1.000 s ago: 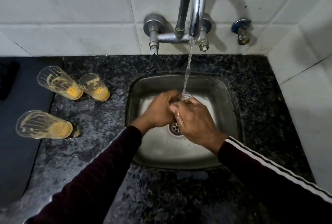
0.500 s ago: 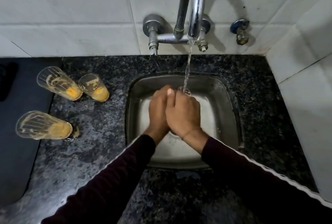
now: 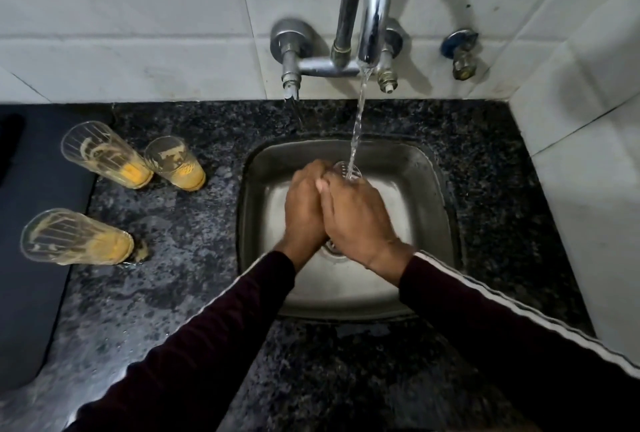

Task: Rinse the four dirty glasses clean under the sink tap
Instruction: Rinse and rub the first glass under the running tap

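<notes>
Over the steel sink (image 3: 426,189), my left hand (image 3: 304,210) and my right hand (image 3: 356,217) wrap together around a clear glass (image 3: 344,168). Only its rim shows past my fingers, mouth up under the stream from the chrome tap (image 3: 372,9). Water runs into the glass. Three dirty glasses with orange residue stand on the dark granite counter to the left: one at the back left (image 3: 104,154), a shorter one beside it (image 3: 175,163), and one nearer me (image 3: 74,237).
A dark mat (image 3: 31,258) covers the counter's left side. White tiled walls (image 3: 121,16) close off the back and right. A small blue-handled valve (image 3: 460,51) sticks out right of the tap. The speckled counter (image 3: 166,293) around the glasses looks wet.
Both hands turned from a crossed hold to side by side around the glass. The glass came upright, mouth under the stream. The three glasses on the counter stayed put.
</notes>
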